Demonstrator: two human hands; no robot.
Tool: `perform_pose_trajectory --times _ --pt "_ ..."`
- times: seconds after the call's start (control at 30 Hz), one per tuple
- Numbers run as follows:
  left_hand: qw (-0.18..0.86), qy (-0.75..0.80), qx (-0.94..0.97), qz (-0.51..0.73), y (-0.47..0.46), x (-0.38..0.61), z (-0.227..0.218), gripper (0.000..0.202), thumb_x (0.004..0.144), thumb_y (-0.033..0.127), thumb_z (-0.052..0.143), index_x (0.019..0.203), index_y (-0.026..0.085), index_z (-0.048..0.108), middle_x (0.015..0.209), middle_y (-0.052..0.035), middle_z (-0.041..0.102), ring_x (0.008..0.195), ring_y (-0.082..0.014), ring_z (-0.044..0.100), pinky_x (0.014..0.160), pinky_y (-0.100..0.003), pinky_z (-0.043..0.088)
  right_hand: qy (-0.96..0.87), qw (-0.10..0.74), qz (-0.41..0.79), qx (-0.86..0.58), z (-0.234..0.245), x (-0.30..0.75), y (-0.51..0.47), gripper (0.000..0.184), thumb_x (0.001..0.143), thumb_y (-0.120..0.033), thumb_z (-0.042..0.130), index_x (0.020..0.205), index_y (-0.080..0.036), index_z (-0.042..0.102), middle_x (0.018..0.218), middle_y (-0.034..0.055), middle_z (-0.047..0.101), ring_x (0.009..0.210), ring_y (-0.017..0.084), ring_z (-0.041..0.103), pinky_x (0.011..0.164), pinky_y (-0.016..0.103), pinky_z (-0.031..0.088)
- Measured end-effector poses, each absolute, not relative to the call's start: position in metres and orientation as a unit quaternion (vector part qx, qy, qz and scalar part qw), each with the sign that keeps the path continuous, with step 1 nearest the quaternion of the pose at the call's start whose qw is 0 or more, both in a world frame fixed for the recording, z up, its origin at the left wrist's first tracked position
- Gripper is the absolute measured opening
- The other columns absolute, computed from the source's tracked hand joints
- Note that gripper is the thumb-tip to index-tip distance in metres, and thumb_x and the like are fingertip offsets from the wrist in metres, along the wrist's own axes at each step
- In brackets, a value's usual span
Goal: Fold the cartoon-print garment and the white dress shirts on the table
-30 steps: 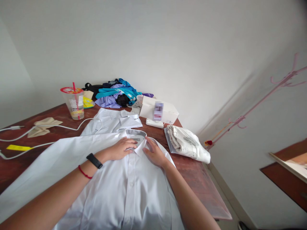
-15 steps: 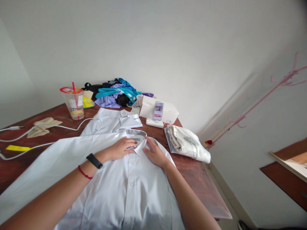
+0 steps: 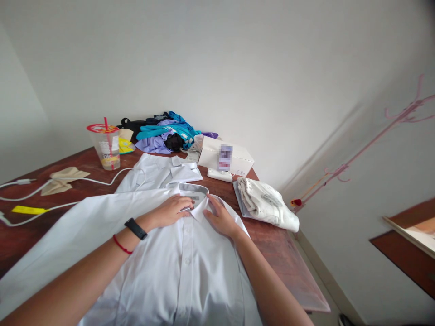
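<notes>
A white button-up shirt [image 3: 204, 271] lies front side up, its collar [image 3: 198, 212] pointing away from me. My left hand [image 3: 172, 209] rests over the left side of the collar, fingers curled on its edge and the thumb close beneath them. On the collar's right side lies my right hand [image 3: 219, 216], with thumb and fingers apart and touching the cloth. A label shows inside the neck, partly covered by my left fingers. The black wristband [image 3: 136, 228] and a red cord [image 3: 122, 244] are on my left arm.
Beyond the shirt are a folded white garment [image 3: 159, 171], piled clothes [image 3: 170, 133], a white box [image 3: 239, 156] and a power strip [image 3: 219, 174]. A lidded cup [image 3: 108, 149] and white cables [image 3: 105, 183] are left. Folded cloth [image 3: 267, 203] sits at the table's right edge.
Both hands keep their places on the collar. The whole view has shifted very slightly; nothing else visibly moves.
</notes>
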State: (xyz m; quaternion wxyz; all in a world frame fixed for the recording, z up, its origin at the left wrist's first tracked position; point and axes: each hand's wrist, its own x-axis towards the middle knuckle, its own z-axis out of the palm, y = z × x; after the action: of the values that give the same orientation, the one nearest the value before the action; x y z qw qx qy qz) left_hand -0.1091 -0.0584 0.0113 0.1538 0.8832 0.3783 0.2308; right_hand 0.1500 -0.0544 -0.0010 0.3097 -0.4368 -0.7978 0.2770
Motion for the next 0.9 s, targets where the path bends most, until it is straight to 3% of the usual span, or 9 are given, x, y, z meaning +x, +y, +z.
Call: perform_pose_trajectory --times 0.3,0.5,0.7,0.8,0.9 --pt "0.174 0.381 0.870 0.260 -0.055 -0.109 0.008 0.019 0.091 0.019 0.067 0.110 0.020 0.069 0.121 -0.0067 0.070 0.113 -0.0232 0.062 0.104 -0.034 0.041 -0.794 0.307 0.285 -0.441 0.002 0.149 -0.056 0.066 0.092 -0.031 0.060 0.155 -0.021 0.043 0.157 0.0122 0.047 0.146 0.027 0.043 0.123 0.049 0.031" --pt "0.205 0.390 0.852 0.283 -0.049 -0.110 0.002 0.011 0.088 0.021 0.068 0.100 0.020 0.069 0.118 -0.0071 0.072 0.110 -0.0235 0.063 0.101 -0.034 0.044 -0.794 0.313 0.289 -0.434 -0.001 0.151 -0.055 0.066 0.092 -0.031 0.061 0.155 -0.024 0.043 0.157 0.0109 0.047 0.146 0.027 0.043 0.123 0.049 0.031" --pt "0.220 0.395 0.842 0.295 -0.041 -0.110 -0.002 0.016 0.084 0.026 0.072 0.099 0.020 0.070 0.112 -0.0077 0.074 0.104 -0.0218 0.067 0.097 -0.032 0.050 -0.801 0.308 0.257 -0.444 -0.004 0.147 -0.054 0.068 0.093 -0.028 0.059 0.157 -0.022 0.038 0.158 0.0121 0.045 0.147 0.026 0.042 0.124 0.050 0.031" --pt "0.210 0.386 0.850 0.290 -0.042 -0.112 0.000 0.018 0.084 0.028 0.072 0.100 0.020 0.072 0.115 -0.0092 0.073 0.109 -0.0231 0.066 0.100 -0.035 0.048 -0.824 0.264 0.222 -0.450 -0.002 0.145 -0.061 0.072 0.093 -0.025 0.057 0.161 -0.021 0.031 0.162 0.0122 0.040 0.150 0.027 0.038 0.124 0.051 0.030" --pt "0.197 0.371 0.870 0.257 -0.045 -0.116 0.000 0.035 0.082 0.038 0.077 0.112 0.021 0.072 0.129 -0.0124 0.069 0.127 -0.0288 0.058 0.110 -0.041 0.042 -0.842 0.201 0.188 -0.464 0.000 0.154 -0.081 0.070 0.096 -0.026 0.056 0.161 -0.021 0.032 0.164 0.0126 0.036 0.152 0.029 0.033 0.124 0.054 0.029"
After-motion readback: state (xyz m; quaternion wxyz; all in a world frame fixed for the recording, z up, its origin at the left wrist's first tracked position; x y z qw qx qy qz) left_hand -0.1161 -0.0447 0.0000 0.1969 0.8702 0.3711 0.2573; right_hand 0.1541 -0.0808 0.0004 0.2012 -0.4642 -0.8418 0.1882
